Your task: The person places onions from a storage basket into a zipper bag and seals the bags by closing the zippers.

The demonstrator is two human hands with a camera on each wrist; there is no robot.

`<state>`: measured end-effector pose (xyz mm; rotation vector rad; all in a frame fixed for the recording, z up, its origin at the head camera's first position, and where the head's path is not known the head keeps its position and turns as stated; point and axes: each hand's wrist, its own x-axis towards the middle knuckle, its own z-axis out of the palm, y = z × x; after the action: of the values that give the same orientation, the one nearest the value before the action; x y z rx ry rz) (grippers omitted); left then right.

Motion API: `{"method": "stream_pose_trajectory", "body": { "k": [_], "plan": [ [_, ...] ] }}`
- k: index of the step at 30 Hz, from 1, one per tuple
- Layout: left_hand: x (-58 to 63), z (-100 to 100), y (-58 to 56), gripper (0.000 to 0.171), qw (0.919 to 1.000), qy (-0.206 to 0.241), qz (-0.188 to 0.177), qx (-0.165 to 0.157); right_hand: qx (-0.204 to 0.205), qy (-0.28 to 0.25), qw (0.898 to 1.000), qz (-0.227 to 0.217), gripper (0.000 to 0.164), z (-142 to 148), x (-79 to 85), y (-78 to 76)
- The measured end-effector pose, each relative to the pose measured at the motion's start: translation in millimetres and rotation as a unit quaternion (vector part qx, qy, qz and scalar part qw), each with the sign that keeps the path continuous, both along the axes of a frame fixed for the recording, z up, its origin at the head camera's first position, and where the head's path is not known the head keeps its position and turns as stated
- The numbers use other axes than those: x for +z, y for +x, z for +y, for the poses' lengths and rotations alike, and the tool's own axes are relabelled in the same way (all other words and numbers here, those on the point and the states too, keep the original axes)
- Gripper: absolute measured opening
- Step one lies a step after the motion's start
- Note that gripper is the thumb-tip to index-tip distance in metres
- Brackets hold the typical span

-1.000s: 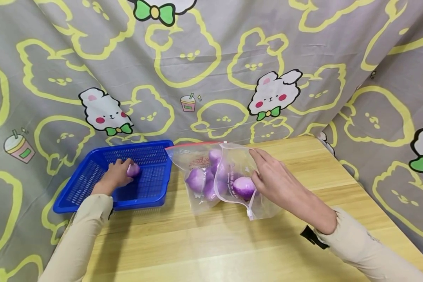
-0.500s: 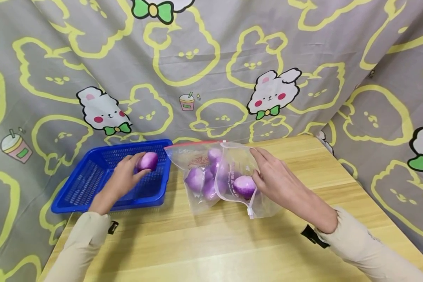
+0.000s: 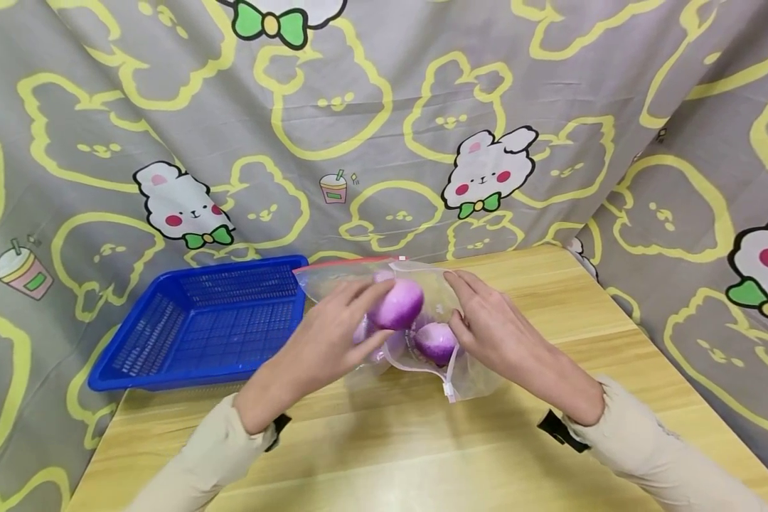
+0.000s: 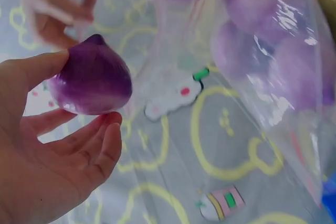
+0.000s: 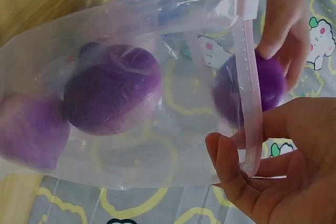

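My left hand (image 3: 323, 338) holds a purple onion (image 3: 400, 304) between thumb and fingers, at the mouth of a clear zip bag (image 3: 480, 380). In the left wrist view the held onion (image 4: 94, 80) has its pointed tip up. My right hand (image 3: 502, 327) pinches the edge of the bag's mouth, keeping it spread. Several onions are inside the bag, one of them (image 3: 435, 343) close to the opening. The right wrist view shows the pinched zip strip (image 5: 249, 87), with the held onion (image 5: 272, 80) beside it, partly seen through the plastic. My left hand covers part of the bag.
A blue plastic basket (image 3: 188, 375) with nothing in it stands on the left of the wooden table (image 3: 397, 462). Behind the table hangs a grey patterned curtain (image 3: 371, 92), which also runs along the right side. A white slider (image 3: 449, 391) sits on the bag's zip.
My left hand has lifted the onion out of the basket and carried it right to the bag's mouth. My right hand keeps its hold on the bag's edge.
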<state>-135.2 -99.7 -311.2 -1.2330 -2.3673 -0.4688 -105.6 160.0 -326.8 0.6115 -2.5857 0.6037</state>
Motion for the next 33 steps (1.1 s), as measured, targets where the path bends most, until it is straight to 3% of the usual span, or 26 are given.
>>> {"method": "stream_pose_trajectory", "body": {
  "k": [6, 8, 11, 14, 18, 20, 24, 27, 29, 31, 33],
  "plan": [
    [-2.1, 22.2, -17.1, 0.053, 0.9996, -0.009, 0.011, -0.024, 0.021, -0.004, 1.0, -0.007, 0.053, 1.1, 2.4, 2.2],
    [0.4, 23.6, -24.8, 0.058, 0.9994, -0.014, 0.007, -0.032, 0.033, -0.005, 0.999, -0.013, 0.052, 3.5, 4.5, 3.3],
    [2.0, 25.9, -34.0, 0.07, 0.9972, -0.057, -0.009, -0.048, 0.049, -0.015, 0.998, -0.022, 0.051, 10.2, 7.3, 5.6],
    [-0.4, 32.1, -39.0, 0.057, 0.9932, -0.096, -0.015, -0.063, 0.062, -0.036, 0.997, -0.034, 0.049, 18.9, 8.2, 9.0],
    [-6.1, 41.4, -41.9, 0.032, 0.9932, -0.096, 0.035, -0.056, 0.051, -0.031, 0.998, -0.032, 0.045, 31.2, 6.4, 21.5],
    [-7.4, 45.0, -42.7, 0.024, 0.9953, -0.069, 0.047, -0.049, 0.023, -0.007, 0.999, -0.045, 0.058, 37.9, 8.3, 36.8],
    [-6.3, 48.6, -45.6, 0.015, 0.999, 0.012, 0.011, -0.043, -0.028, 0.062, 0.995, -0.067, 0.106, 49.5, 9.2, 78.5],
    [-4.1, 50.5, -47.3, 0.012, 0.998, 0.052, -0.015, -0.032, -0.049, 0.107, 0.993, -0.03, 0.124, 48.8, -8.0, 99.9],
    [-2.8, 52.7, -47.5, 0.012, 0.9975, 0.066, -0.017, -0.019, -0.066, 0.118, 0.991, 0.011, 0.124, 42.4, -27.5, 104.1],
    [-1.7, 55.7, -46.6, 0.014, 0.997, 0.075, -0.018, -0.005, -0.074, 0.109, 0.99, 0.059, 0.112, 34.8, -47.7, 100.9],
    [0.2, 59.4, -45.5, 0.015, 0.9966, 0.081, -0.012, 0.006, -0.066, 0.074, 0.988, 0.114, 0.09, 30.2, -61.2, 94.0]
  ]
}}
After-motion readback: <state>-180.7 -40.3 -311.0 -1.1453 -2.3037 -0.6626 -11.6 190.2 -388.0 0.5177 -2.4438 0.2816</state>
